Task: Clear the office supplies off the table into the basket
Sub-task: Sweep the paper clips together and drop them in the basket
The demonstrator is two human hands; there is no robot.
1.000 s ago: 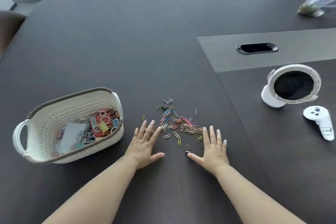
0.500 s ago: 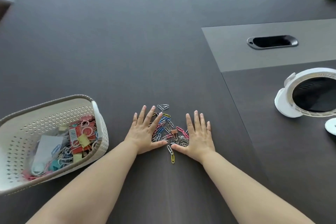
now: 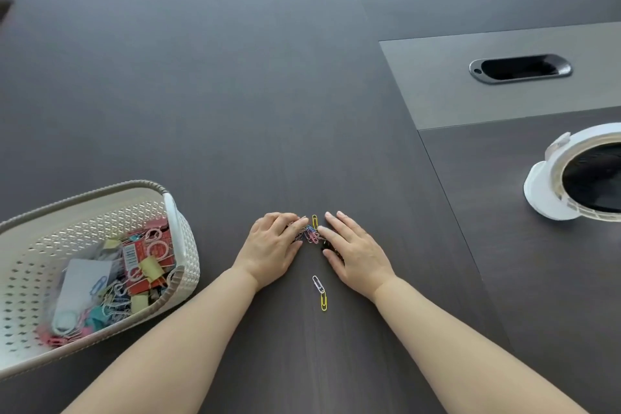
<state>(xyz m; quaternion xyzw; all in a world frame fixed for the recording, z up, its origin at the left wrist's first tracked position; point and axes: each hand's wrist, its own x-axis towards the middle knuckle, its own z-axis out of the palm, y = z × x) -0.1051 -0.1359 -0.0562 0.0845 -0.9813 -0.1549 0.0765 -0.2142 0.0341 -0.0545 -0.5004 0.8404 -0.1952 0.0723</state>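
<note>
A small heap of coloured paper clips [image 3: 312, 235] lies on the dark table [image 3: 235, 94], squeezed between my two hands. My left hand [image 3: 273, 248] rests flat on the heap's left side, fingers curled over part of it. My right hand [image 3: 353, 250] presses in from the right, fingers together, covering more clips. Two loose clips, one white [image 3: 318, 284] and one yellow [image 3: 324, 301], lie just behind the hands toward me. The white perforated basket [image 3: 179, 232] stands at the left, holding binder clips, paper clips and a small pad.
A white ring-shaped device [image 3: 551, 191] sits at the right edge. A black cable slot [image 3: 519, 68] is set in a grey panel at the back right. Bare table stretches beyond the hands.
My hands have slid together, sweeping the scattered clips into a tight heap between them. Two clips were left behind near me. The view has tilted down and closer.
</note>
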